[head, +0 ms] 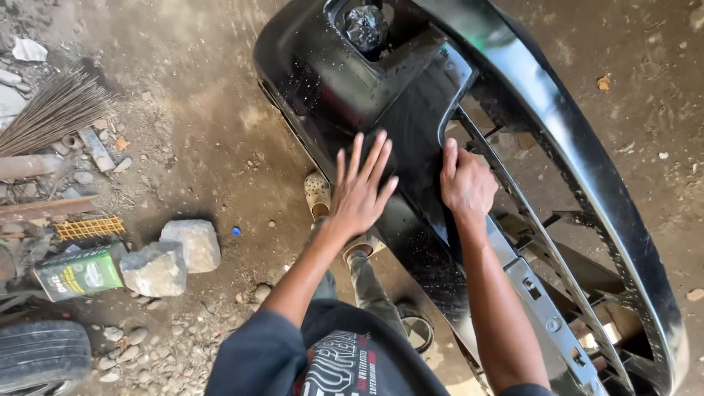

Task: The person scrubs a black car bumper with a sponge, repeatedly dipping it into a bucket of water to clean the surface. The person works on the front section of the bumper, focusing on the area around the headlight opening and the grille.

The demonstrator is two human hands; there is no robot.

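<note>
A large glossy black car bumper [411, 95] lies across the dirt ground, wet with small droplets. My left hand [361, 187] rests flat on its black panel with fingers spread, holding nothing. My right hand [465, 183] sits beside it, fingers curled and pressed against the panel at the edge of the grille opening [513, 183]; whether it holds something small under the fingers is hidden. A crumpled black plastic wad [366, 26] fills a hole at the bumper's far end. My feet in sandals [317, 194] show below the bumper.
Two grey stones [172, 257] lie on the dirt at left, next to a green oil can [79, 273]. A tyre [40, 356] sits at the bottom left. A twig broom [51, 110], scrap metal and a yellow grid [89, 228] lie at the far left.
</note>
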